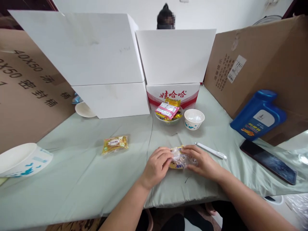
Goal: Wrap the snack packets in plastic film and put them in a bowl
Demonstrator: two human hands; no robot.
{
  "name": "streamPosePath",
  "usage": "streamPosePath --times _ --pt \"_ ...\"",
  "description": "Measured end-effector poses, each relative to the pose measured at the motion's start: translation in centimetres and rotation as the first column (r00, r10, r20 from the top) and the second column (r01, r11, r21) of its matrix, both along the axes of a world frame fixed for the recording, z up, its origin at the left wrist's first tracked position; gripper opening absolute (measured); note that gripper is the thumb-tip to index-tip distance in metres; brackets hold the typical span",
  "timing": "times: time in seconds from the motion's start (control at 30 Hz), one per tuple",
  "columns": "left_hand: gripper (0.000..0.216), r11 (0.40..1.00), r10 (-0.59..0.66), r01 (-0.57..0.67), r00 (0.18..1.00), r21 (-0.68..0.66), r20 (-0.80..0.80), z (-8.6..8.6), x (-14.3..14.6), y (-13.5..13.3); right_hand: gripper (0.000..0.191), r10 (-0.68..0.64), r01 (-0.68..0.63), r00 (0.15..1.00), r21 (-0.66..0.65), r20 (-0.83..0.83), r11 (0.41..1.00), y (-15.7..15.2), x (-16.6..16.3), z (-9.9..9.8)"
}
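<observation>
Both of my hands grip one small snack packet [179, 159], yellow with clear crinkled plastic, low over the pale green tablecloth [79, 173]. My left hand [157, 165] pinches its left end with the fingers closed. My right hand [201, 160] holds the right end, fingers curled on the wrapper. A second, similar yellow packet [115, 144] lies flat to the left. Behind my hands stands a small bowl [168, 116] piled with sachets, and beside it a white paper cup [194, 119].
A white pen [211, 150] lies right of my hands, a dark phone [268, 161] further right, a blue bottle [258, 116] behind it. White boxes [101, 64] and brown cartons [260, 61] wall the table. A paper bowl [22, 160] sits far left. A person's head shows behind the boxes.
</observation>
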State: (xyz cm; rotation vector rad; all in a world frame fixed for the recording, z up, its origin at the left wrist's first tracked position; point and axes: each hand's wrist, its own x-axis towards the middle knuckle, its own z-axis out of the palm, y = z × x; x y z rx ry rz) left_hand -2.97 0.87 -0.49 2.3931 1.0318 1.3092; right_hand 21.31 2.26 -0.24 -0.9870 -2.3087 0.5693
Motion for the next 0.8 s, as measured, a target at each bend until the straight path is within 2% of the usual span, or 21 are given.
streamPosePath --times 0.07,0.13,0.2,0.27,0.33,0.37,0.43,0.5,0.57,0.63,0.67,0.73,0.8 --pt "0.013 0.993 0.114 -0.110 0.989 -0.046 0.094 -0.1 -0.4 0.1 0.020 -0.109 0.105 0.992 -0.059 -0.066 0.993 0.3 0.4 -0.2" --pt "0.006 0.956 0.272 -0.237 0.936 -0.170 0.224 -0.3 -0.9 0.3 0.022 -0.317 0.291 0.931 -0.157 -0.183 0.944 0.8 0.8 -0.3" --pt "0.009 0.893 0.420 -0.304 0.829 -0.332 0.369 -0.4 -1.4 0.7 0.028 -0.475 0.406 0.838 -0.273 -0.270 0.872 1.2 1.1 -0.4" --pt "0.018 0.833 0.525 -0.300 0.694 -0.464 0.493 -0.6 -1.9 1.3 0.033 -0.558 0.463 0.777 -0.336 -0.293 0.820 1.7 1.4 -0.3" --pt "0.025 0.777 0.601 -0.275 0.591 -0.566 0.537 -0.9 -2.3 1.9 0.035 -0.603 0.522 0.759 -0.325 -0.246 0.789 2.2 1.9 -0.2" --pt "0.026 0.749 0.630 -0.265 0.567 -0.607 0.530 -1.1 -2.5 2.2 0.035 -0.620 0.551 0.757 -0.308 -0.206 0.776 2.5 2.1 -0.2" --pt "0.026 0.704 0.665 -0.254 0.563 -0.663 0.490 -1.5 -2.9 2.5 0.034 -0.652 0.607 0.748 -0.269 -0.125 0.748 3.1 2.7 -0.2" --pt "0.024 0.685 0.683 -0.279 0.567 -0.673 0.461 -1.6 -3.2 2.5 0.030 -0.690 0.667 0.715 -0.186 -0.114 0.721 3.3 3.2 -0.1" --pt "0.024 0.716 0.685 -0.410 0.569 -0.564 0.456 -1.2 -3.4 2.1 0.026 -0.701 0.716 0.679 -0.013 -0.220 0.698 3.0 3.4 0.3" --pt "0.022 0.772 0.633 -0.560 0.633 -0.301 0.446 -0.4 -3.3 1.3 0.022 -0.613 0.702 0.701 0.200 -0.365 0.684 2.1 3.1 0.8" --pt "0.020 0.797 0.586 -0.587 0.697 -0.140 0.412 0.1 -3.2 0.8 0.018 -0.531 0.649 0.750 0.287 -0.395 0.704 1.6 2.7 1.1" --pt "0.018 0.866 0.455 -0.490 0.855 0.101 0.249 1.0 -2.7 0.1 0.013 -0.343 0.452 0.883 0.388 -0.321 0.803 0.7 2.0 1.4" --pt "0.021 0.933 0.320 -0.315 0.947 0.174 0.000 1.4 -2.0 -0.2 0.016 -0.201 0.244 0.968 0.386 -0.148 0.890 0.4 1.2 1.3"
